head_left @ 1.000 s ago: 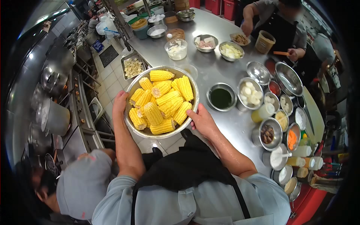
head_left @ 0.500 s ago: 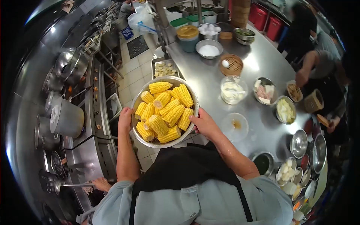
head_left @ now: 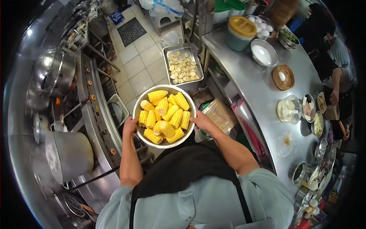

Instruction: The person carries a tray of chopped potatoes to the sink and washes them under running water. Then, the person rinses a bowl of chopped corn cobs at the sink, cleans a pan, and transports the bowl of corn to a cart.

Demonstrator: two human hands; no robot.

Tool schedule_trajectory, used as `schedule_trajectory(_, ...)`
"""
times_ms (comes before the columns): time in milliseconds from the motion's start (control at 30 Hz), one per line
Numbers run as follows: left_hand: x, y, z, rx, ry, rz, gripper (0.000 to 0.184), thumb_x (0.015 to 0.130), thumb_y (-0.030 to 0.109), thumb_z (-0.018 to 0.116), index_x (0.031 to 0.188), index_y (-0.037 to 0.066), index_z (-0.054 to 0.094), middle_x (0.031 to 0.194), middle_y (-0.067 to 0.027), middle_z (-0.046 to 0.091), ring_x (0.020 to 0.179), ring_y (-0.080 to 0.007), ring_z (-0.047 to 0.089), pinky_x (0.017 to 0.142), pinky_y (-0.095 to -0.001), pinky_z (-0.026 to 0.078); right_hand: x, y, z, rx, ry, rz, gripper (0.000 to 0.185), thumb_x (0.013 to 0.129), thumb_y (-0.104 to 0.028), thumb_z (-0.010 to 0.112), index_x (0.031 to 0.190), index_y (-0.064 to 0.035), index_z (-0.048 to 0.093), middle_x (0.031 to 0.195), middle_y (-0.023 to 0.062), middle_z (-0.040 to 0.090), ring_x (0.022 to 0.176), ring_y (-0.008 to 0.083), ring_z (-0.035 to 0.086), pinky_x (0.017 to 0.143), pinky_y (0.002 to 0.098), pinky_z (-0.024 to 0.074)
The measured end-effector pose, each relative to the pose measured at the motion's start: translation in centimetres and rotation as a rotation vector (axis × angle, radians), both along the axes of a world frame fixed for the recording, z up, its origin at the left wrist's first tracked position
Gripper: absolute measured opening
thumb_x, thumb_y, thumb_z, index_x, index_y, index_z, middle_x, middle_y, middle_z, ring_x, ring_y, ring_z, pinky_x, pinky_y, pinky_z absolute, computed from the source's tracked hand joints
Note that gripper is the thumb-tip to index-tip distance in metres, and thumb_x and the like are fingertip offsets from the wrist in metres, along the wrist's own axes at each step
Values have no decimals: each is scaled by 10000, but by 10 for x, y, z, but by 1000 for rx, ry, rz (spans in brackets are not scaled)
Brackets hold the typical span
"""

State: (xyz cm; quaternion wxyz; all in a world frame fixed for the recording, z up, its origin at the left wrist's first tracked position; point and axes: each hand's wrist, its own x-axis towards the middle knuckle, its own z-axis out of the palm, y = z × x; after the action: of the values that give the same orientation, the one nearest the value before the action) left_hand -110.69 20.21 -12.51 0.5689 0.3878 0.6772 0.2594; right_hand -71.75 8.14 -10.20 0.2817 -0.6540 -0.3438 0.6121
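Between my hands, in front of my apron, is a round metal bowl (head_left: 193,101) heaped with cut pieces of yellow corn on the cob (head_left: 172,114). My left hand (head_left: 130,125) grips the bowl's left rim, and my right hand (head_left: 201,120) grips the rim on the right. Both hands are closed, with part of the fingers hidden under the bowl. Just beyond the bowl lies a rectangular metal tray (head_left: 202,73) holding pale cut chunks (head_left: 183,65).
On my left runs a stove (head_left: 100,110) with a large steaming pot (head_left: 72,154). A steel table (head_left: 244,76) stands on my right, with a lidded tub (head_left: 240,34), bowls and eggs. A cardboard box (head_left: 219,115) sits beneath it. Another person's arm (head_left: 335,84) shows at far right.
My view has shifted toward the stove side and the floor tray, which now appears larger beyond the bowl. The bowl of corn stays in both hands. The person's hand at lower left is out of view.
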Motion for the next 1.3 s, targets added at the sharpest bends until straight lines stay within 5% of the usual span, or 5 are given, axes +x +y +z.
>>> schedule_trajectory(300,-116,113,-63,-173,-202,55,299,900,134,589,1114,-51,685,981,-154,728,789,-258,687,695,-389,544,-93,137,-38,-65,-50,66,362,975,-237,650,1282,-69,556,1037,50,655,880,157,625,647,325,564)
schedule_trajectory(600,-71,228,10,-87,76,-238,267,905,113,599,1101,-45,687,979,-113,726,790,-223,688,725,-357,539,-79,230,-49,-112,-22,42,328,964,-221,659,1249,-84,569,1003,46,639,792,149,622,582,308,540)
schedule_trajectory(1133,208,487,-177,41,356,-667,331,891,210,632,1126,-22,651,1046,-212,716,941,-321,691,818,-433,528,122,380,-254,-282,-295,-623,299,942,-134,629,1223,-39,594,1038,148,679,841,252,685,572,395,554)
schedule_trajectory(1233,225,492,-246,-131,381,-614,326,913,208,609,1149,-17,628,1047,-236,708,939,-330,690,808,-429,529,135,393,-289,-393,-209,-735,326,978,-163,612,1288,-113,529,1095,75,649,877,217,646,593,387,542)
schedule_trajectory(1300,234,486,-261,-171,224,-515,284,922,221,571,1112,11,551,887,-152,617,722,-215,564,566,-357,412,145,397,-297,-294,-88,-899,299,988,-155,600,1276,-121,527,1102,68,646,896,217,640,639,394,540)
